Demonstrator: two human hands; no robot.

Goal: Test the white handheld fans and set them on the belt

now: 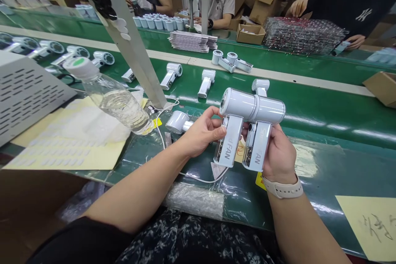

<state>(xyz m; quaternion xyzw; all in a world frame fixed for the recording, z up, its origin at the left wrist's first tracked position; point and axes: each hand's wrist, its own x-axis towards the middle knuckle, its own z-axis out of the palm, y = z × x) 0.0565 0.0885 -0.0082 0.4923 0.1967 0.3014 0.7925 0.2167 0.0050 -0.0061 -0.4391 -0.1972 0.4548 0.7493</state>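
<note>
The left hand (201,132) is closed on the upper handle of a white handheld fan (228,142), and the right hand (278,154) wraps behind the handle of a second white handheld fan (257,146). Both fans stand upright directly between the hands, their cylindrical heads meeting end to end and "FAN" printed on each handle. A pale watch band (283,189) circles the right wrist. Just beyond the left hand, a loose fan head (177,122) lies on the green conveyor belt (309,107), with a thin white cable (161,140) curving past it and under the hands. Further left of that hand, a clear plastic water bottle (119,105) with a white cap lies tilted, beside yellow-backed label sheets (66,152) and a grey vented metal box (27,95). Below the hands sits a bubble-wrap bundle (194,200), and to the right of the right hand lies a handwritten yellow sheet (368,227). Ahead of the hands, more white fans (206,82) stand on the belt, and co-workers (218,0) work beyond it.
</note>
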